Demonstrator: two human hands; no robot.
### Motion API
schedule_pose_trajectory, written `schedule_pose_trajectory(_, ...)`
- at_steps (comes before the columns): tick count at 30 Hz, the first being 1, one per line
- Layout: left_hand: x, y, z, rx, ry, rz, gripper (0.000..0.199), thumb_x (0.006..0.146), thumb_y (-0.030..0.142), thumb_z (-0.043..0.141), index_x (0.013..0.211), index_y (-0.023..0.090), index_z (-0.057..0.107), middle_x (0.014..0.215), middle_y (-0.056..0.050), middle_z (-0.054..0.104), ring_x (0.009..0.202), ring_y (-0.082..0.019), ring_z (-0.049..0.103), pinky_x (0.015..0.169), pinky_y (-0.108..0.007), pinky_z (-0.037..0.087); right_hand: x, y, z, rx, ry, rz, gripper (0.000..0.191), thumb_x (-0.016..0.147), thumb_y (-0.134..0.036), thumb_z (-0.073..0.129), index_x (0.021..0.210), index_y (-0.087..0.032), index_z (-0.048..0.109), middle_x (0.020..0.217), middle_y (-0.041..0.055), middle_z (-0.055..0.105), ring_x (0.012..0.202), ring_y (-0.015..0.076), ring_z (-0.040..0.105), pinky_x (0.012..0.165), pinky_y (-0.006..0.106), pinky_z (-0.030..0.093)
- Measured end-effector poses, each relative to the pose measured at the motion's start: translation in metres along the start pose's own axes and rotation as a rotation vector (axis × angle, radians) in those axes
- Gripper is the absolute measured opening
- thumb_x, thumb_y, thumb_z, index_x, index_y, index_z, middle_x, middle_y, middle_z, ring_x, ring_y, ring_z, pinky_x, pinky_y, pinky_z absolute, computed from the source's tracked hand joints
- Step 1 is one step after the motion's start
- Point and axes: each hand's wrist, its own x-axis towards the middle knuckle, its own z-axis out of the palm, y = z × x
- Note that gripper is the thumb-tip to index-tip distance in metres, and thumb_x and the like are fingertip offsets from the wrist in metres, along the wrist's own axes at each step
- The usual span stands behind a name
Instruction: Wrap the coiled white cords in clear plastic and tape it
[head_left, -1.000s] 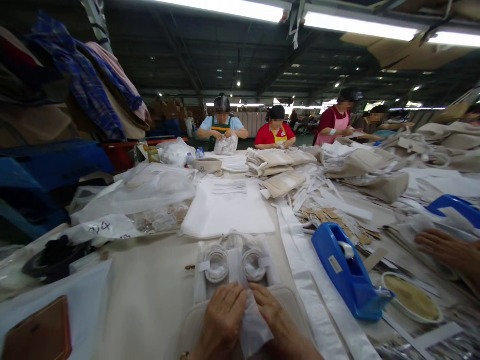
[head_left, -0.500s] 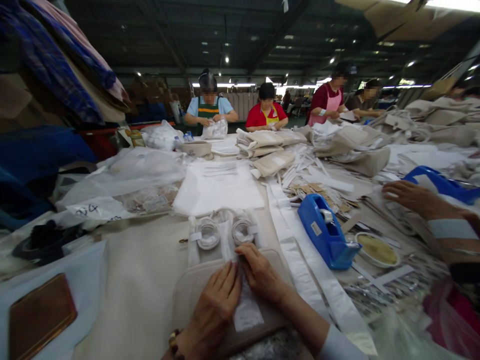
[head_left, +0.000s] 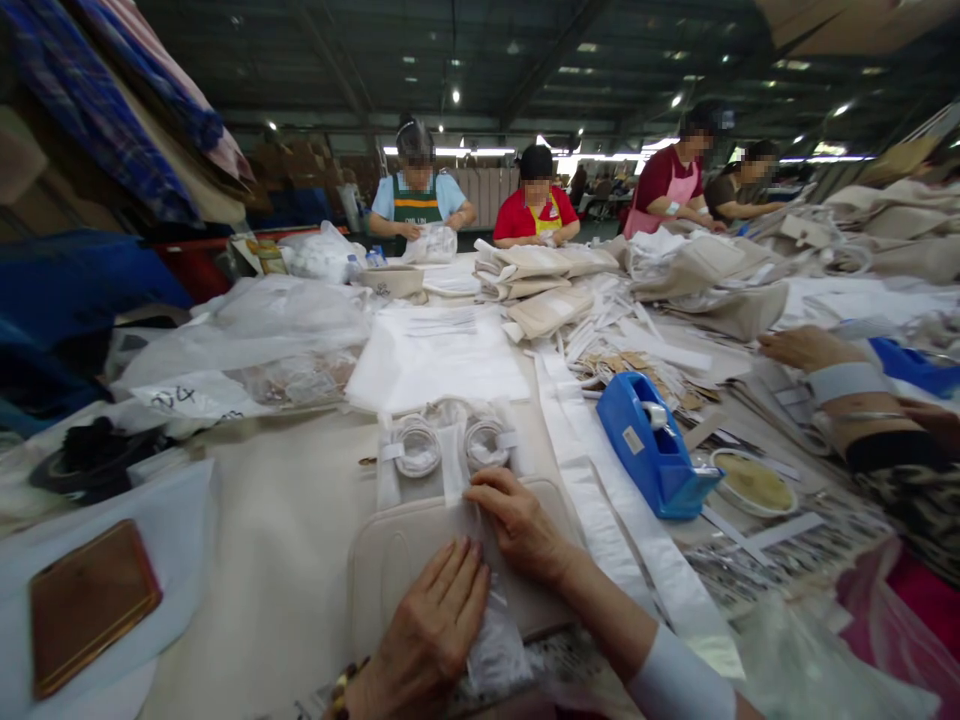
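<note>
A beige padded bag piece [head_left: 382, 550] lies on the table before me, with a strip of clear plastic film [head_left: 495, 640] down its middle. My left hand [head_left: 435, 615] rests flat on the film and the bag piece, fingers stretched out together. At the bag piece's top edge, my right hand [head_left: 521, 525] pinches the film between thumb and fingers; the fingertips partly hide it. Just beyond sit two coiled beige straps [head_left: 417, 447], wrapped in film and held with white bands. Between the coils runs a white strip [head_left: 452, 460].
A blue tape dispenser [head_left: 649, 445] and a dish of yellowish material [head_left: 754, 483] stand at right. White sheets [head_left: 435, 360] lie ahead; a phone [head_left: 94, 608] is at left. A co-worker's hand [head_left: 810, 350] reaches in from the right. Several people work across the table.
My left hand has slid toward me along the film, away from the right hand. My right hand stays near the top edge. The co-worker's arm at right has shifted.
</note>
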Motion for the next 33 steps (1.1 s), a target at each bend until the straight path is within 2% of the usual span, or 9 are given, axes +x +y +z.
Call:
schedule_pose_trajectory(3, 0.000, 0.002, -0.002, 0.026, -0.027, 0.014, 0.038, 0.085, 0.008, 0.031, 0.107, 0.005, 0.061, 0.109, -0.018, 0.066, 0.108, -0.030, 0.059, 0.086, -0.042, 0.054, -0.002, 0.000, -0.003, -0.052, 0.013, -0.124, 0.036, 0.079, 0.000, 0.039, 0.097, -0.018, 0.065, 0.111, 0.0088, 0.060, 0.113, 0.0204, 0.046, 0.095, 0.037, 0.043)
schedule_pose_trajectory(7, 0.000, 0.003, -0.006, 0.027, -0.007, 0.004, 0.036, 0.085, 0.009, 0.033, 0.107, 0.007, 0.062, 0.108, -0.017, 0.066, 0.107, -0.028, 0.059, 0.087, -0.039, 0.053, -0.003, -0.002, -0.006, -0.070, -0.040, -0.205, 0.026, 0.085, -0.006, 0.043, 0.091, -0.018, 0.066, 0.095, 0.0052, 0.069, 0.100, 0.0190, 0.052, 0.088, 0.034, 0.045)
schedule_pose_trajectory(10, 0.003, 0.003, -0.020, -0.015, -0.094, -0.001, 0.042, 0.077, 0.008, 0.035, 0.111, 0.007, 0.060, 0.111, -0.017, 0.065, 0.109, -0.028, 0.058, 0.086, -0.040, 0.053, -0.002, -0.004, -0.006, -0.081, -0.038, -0.237, 0.024, 0.087, -0.008, 0.044, 0.089, -0.017, 0.066, 0.092, 0.0044, 0.070, 0.095, 0.0184, 0.053, 0.084, 0.034, 0.044)
schedule_pose_trajectory(14, 0.019, -0.010, -0.050, -0.271, -0.270, -0.043, 0.052, 0.063, 0.008, 0.039, 0.111, 0.013, 0.059, 0.112, -0.011, 0.066, 0.104, -0.021, 0.061, 0.086, -0.032, 0.054, -0.001, -0.005, -0.006, -0.131, 0.001, -0.264, 0.022, 0.085, -0.009, 0.046, 0.087, -0.019, 0.065, 0.089, 0.0015, 0.070, 0.095, 0.0193, 0.052, 0.088, 0.038, 0.038)
schedule_pose_trajectory(16, 0.028, -0.019, -0.054, -0.416, -0.220, -0.111, 0.049, 0.066, 0.003, 0.037, 0.107, 0.018, 0.060, 0.105, -0.005, 0.069, 0.098, -0.014, 0.063, 0.086, -0.023, 0.053, -0.001, -0.005, -0.005, -0.136, 0.015, -0.262, 0.022, 0.085, -0.008, 0.045, 0.086, -0.019, 0.065, 0.089, 0.0010, 0.070, 0.096, 0.0192, 0.051, 0.089, 0.038, 0.037)
schedule_pose_trajectory(20, 0.030, -0.026, -0.030, -0.313, -0.057, -0.321, 0.032, 0.084, 0.010, 0.041, 0.113, 0.012, 0.053, 0.111, -0.013, 0.064, 0.108, -0.020, 0.058, 0.091, -0.034, 0.052, -0.002, -0.005, -0.005, -0.129, 0.015, -0.271, 0.023, 0.083, -0.006, 0.044, 0.082, -0.016, 0.065, 0.084, 0.0038, 0.069, 0.094, 0.0195, 0.053, 0.089, 0.038, 0.040)
schedule_pose_trajectory(24, 0.018, -0.015, -0.002, -0.227, -0.121, -0.329, 0.040, 0.085, 0.023, 0.050, 0.121, 0.006, 0.045, 0.117, -0.020, 0.059, 0.111, -0.028, 0.055, 0.089, -0.045, 0.053, -0.003, -0.003, -0.003, -0.091, -0.022, -0.244, 0.024, 0.080, -0.003, 0.044, 0.077, -0.014, 0.065, 0.079, 0.0065, 0.068, 0.091, 0.0204, 0.056, 0.081, 0.034, 0.047)
schedule_pose_trajectory(28, 0.012, -0.011, -0.002, -0.189, -0.182, -0.256, 0.049, 0.083, 0.026, 0.056, 0.124, 0.005, 0.043, 0.123, -0.022, 0.055, 0.116, -0.030, 0.052, 0.092, -0.046, 0.052, -0.002, -0.004, -0.007, -0.044, -0.034, -0.189, 0.028, 0.076, 0.001, 0.041, 0.074, -0.015, 0.064, 0.078, 0.0066, 0.069, 0.092, 0.0204, 0.058, 0.082, 0.033, 0.050)
schedule_pose_trajectory(33, 0.012, -0.014, -0.009, -0.162, -0.267, -0.187, 0.056, 0.077, 0.034, 0.064, 0.125, 0.011, 0.046, 0.125, -0.022, 0.053, 0.117, -0.035, 0.050, 0.090, -0.050, 0.051, -0.029, -0.031, -0.039, -0.078, -0.068, -0.195, 0.028, 0.079, -0.002, 0.038, 0.088, -0.013, 0.062, 0.093, 0.0108, 0.068, 0.102, 0.0195, 0.057, 0.089, 0.034, 0.049)
